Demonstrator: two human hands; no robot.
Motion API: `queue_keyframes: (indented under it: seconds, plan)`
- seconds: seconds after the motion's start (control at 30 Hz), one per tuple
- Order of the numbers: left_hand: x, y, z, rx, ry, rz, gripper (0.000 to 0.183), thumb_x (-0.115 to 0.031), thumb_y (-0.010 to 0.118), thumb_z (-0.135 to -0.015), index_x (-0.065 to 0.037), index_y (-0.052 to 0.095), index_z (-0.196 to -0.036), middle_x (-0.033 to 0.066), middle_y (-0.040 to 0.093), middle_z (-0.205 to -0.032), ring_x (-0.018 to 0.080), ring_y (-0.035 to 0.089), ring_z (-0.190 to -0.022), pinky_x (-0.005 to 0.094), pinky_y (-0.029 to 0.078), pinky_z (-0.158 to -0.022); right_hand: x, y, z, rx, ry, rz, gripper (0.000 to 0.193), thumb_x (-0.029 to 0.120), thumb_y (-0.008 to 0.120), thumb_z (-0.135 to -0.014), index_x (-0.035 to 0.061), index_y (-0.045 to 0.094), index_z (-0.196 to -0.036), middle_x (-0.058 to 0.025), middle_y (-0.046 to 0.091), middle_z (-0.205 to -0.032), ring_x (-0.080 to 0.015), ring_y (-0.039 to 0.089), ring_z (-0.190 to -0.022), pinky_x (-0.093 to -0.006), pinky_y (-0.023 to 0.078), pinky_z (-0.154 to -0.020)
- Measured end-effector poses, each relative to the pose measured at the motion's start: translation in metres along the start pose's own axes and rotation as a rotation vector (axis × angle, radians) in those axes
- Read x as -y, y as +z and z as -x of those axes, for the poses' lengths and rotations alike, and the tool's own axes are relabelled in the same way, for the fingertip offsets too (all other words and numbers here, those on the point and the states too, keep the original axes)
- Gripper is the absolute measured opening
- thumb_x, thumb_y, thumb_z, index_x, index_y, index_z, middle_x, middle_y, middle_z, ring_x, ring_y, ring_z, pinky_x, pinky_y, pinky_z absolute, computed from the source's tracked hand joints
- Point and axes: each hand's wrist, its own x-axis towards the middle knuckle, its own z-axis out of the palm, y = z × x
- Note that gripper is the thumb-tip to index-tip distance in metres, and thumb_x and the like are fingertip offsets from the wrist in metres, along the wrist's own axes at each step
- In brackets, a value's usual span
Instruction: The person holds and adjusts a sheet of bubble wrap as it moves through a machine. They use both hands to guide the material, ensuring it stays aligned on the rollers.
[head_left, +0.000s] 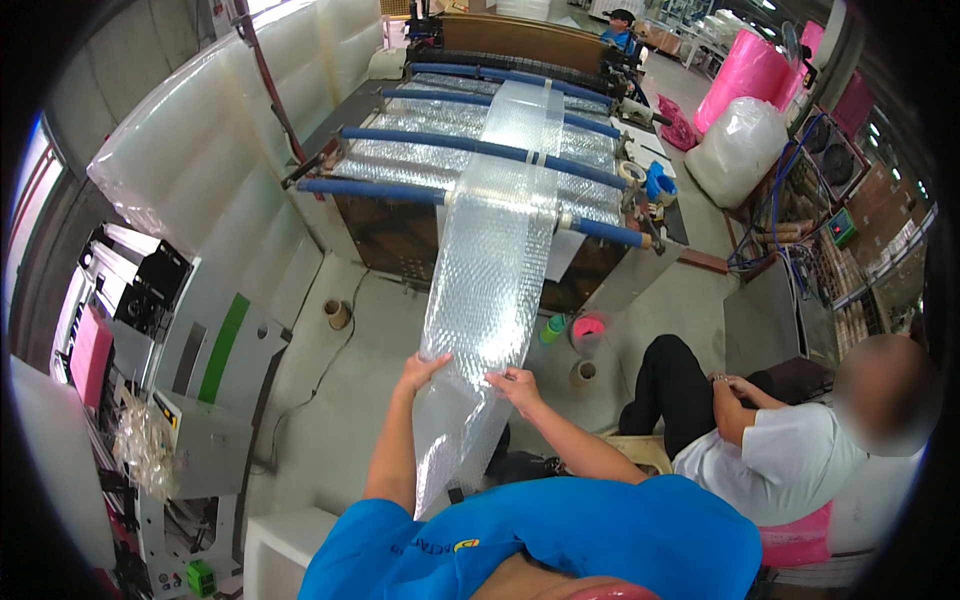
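A long strip of clear bubble wrap (488, 270) runs down from the blue rollers (410, 140) of a machine toward my body. My left hand (425, 371) is closed on its left edge. On the right edge, my right hand (516, 386) pinches the film with thumb and fingers. Below my hands the loose end of the strip hangs down in front of my blue shirt, its lowest part slanting to the left. Between my hands and the front roller the strip is stretched fairly flat and shines with reflected light.
To my right sits a person in a white shirt (780, 450), hands together. Under the strip's right side stand a green bottle (551, 328) and a pink-rimmed container (588, 330). Cardboard cores (337, 313) and a cable lie on the floor. A grey machine (200, 400) is at left.
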Motion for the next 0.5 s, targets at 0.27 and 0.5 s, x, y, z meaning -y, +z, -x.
queue_keyframes:
  seconds: [0.27,0.5]
  plan:
    - [-0.007,-0.031,0.041,-0.029,-0.009,-0.113,0.080,-0.056,0.064,-0.052,0.008,0.050,-0.097,0.0167,0.053,-0.097,0.0249,0.053,-0.086,0.0315,0.041,-0.074,0.031,0.024,0.049,0.026,0.007,0.084,0.020,0.019,0.067,-0.066,0.0035,0.055,-0.070,-0.0021,0.055,-0.069,-0.0095,0.051,-0.061,-0.0253,0.045,-0.053]
    - [0.035,-0.037,0.069,0.148,0.008,-0.102,0.083,-0.053,0.066,-0.053,0.006,0.044,-0.106,0.0168,0.051,-0.102,0.0247,0.051,-0.091,0.0323,0.040,-0.079,0.030,0.038,0.057,-0.152,-0.143,0.100,0.019,0.018,0.069,-0.063,0.0042,0.055,-0.063,0.0012,0.051,-0.057,-0.0062,0.043,-0.050,-0.0208,0.035,-0.044]
